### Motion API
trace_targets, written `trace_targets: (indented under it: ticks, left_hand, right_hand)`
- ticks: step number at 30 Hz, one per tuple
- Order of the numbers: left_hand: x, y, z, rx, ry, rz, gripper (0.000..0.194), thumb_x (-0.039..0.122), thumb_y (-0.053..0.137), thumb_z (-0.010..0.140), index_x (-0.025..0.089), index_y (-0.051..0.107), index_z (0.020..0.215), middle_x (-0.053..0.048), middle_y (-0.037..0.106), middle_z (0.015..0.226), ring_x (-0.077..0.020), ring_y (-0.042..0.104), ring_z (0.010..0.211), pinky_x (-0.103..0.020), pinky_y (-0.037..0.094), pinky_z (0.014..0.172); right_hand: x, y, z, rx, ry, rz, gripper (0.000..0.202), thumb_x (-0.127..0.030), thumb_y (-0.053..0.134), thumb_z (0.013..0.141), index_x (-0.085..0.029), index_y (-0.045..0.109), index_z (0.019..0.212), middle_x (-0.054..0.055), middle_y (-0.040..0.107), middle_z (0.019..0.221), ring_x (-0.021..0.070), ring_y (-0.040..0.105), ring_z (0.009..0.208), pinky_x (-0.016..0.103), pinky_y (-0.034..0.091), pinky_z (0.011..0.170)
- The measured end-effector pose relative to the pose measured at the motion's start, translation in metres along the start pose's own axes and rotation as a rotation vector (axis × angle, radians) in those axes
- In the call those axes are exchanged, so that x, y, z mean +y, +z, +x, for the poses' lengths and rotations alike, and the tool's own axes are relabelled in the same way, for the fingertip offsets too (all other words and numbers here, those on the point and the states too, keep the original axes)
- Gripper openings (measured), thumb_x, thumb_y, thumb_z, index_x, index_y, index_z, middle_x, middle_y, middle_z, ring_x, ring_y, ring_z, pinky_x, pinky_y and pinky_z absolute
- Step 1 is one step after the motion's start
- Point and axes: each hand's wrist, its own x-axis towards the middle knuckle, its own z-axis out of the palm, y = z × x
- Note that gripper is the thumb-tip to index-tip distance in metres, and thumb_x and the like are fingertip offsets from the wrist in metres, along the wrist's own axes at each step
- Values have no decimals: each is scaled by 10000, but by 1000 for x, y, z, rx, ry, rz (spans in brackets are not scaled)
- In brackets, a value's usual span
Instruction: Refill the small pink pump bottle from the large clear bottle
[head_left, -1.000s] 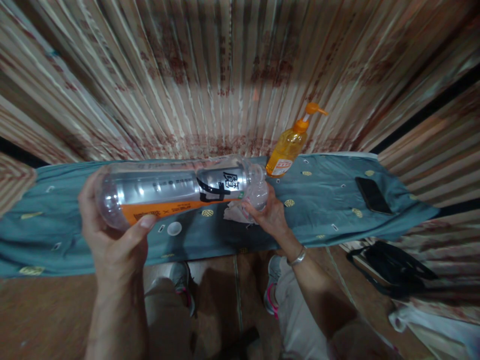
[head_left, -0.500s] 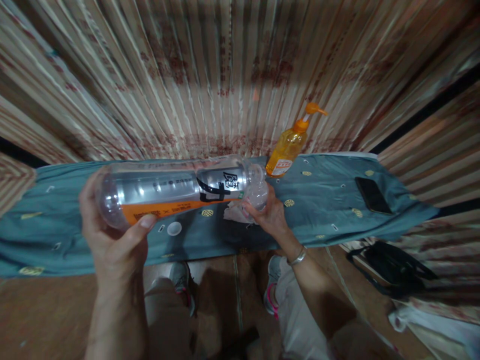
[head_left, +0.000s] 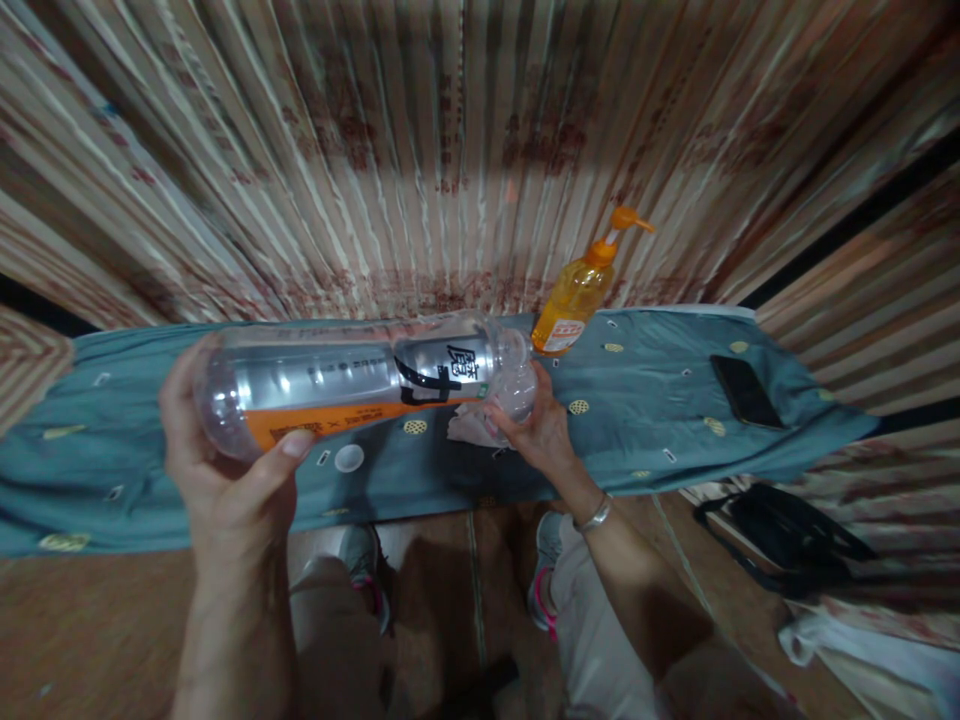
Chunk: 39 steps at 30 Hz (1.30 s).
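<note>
Pleated, patterned curtain forms the backdrop. In front of it, a long surface under a teal cloth.

Large clear bottle, silver and orange label, raised above the cloth, lying almost level: base to the left, neck to the right. Left hand cups the base end, thumb across the near side over the orange band, fingers spread wide around the far side and partly hidden. Judgement: with support only at the base, the neck end is free to swing, so tip from the wrist in small steps. Liquid inside: cannot tell.

Orange pump bottle stands just beyond the bottle's neck; a low swing to the right could knock it.

Right hand is partly closed, thumb and fingers curled round a small clear vessel just below and beside the big bottle's mouth. Contact between the two: cannot tell. Best practice, in my view: hold the vessel upright and still, match its opening to the mouth, let the left hand do the adjusting, grip lightly since thin plastic may give.

Phone lies well to the right, away from drips.

Crumpled pale paper sits by the right hand, handy for spills.

Small white disc lies on the cloth below the bottle.
</note>
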Motion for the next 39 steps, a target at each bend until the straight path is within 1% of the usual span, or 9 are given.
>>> trace_targets:
  ticks: [4,8,10,15,21,26,31,35,39]
  left_hand:
    - [-1,0,0,-5,2,0,811,300,875,413,345,644,1189,-15,599,1286,-336,482,1306,-622,219,1183]
    - [0,0,0,0,5,23,831,355,892,400,354,638,1191,-6,592,1313,-333,476,1319,-615,246,1179]
    - [0,1,0,-8,-1,22,831,378,894,397,362,639,1187,1,593,1313,-334,469,1327,-609,238,1185]
    - [1,0,-1,-7,-9,12,802,317,877,418,374,643,1183,6,597,1303,-332,479,1317,-612,231,1183]
    - [2,2,0,2,-5,11,794,298,873,409,384,655,1167,24,603,1300,-312,485,1305,-584,235,1187]
    - [3,2,-1,6,-7,10,802,282,874,402,372,657,1169,19,598,1303,-313,473,1318,-574,220,1194]
    - [1,2,1,-11,21,-8,794,272,867,415,355,654,1176,4,605,1280,-312,494,1294,-592,229,1186]
    - [2,2,1,-32,33,5,776,299,858,447,364,641,1189,5,590,1295,-314,473,1321,-588,223,1193]
    - [2,2,0,-30,20,60,783,366,847,470,374,613,1217,1,593,1297,-327,486,1314,-608,257,1174]
  right_hand:
    - [0,0,-1,-9,10,16,885,-561,715,705,-163,361,1412,183,629,1283,348,655,1114,497,548,896]
    - [2,1,0,-9,-9,16,882,-558,712,713,-167,352,1417,182,616,1302,344,645,1134,490,546,908]
    - [3,1,-1,-13,-17,13,878,-557,709,718,-173,348,1420,178,618,1301,347,646,1132,490,548,904]
    - [1,0,-1,-17,-6,-3,908,-565,708,718,-157,328,1435,200,616,1294,367,648,1119,507,555,874]
    - [-2,-2,0,12,-36,20,999,-558,726,708,-174,225,1482,198,571,1345,344,646,1119,477,556,864]
    - [-3,-3,1,-17,-4,33,1024,-569,752,675,-162,252,1471,202,581,1331,355,651,1106,490,553,867]
    - [-3,-4,0,-35,10,37,1040,-575,768,651,-167,269,1467,191,594,1325,355,628,1156,502,536,919]
    - [-2,-4,0,-31,-8,36,1035,-583,756,660,-171,263,1472,191,593,1330,354,620,1173,503,535,927]
    - [-1,-4,0,-42,0,33,1021,-596,742,675,-179,263,1474,191,584,1346,351,620,1177,501,539,924]
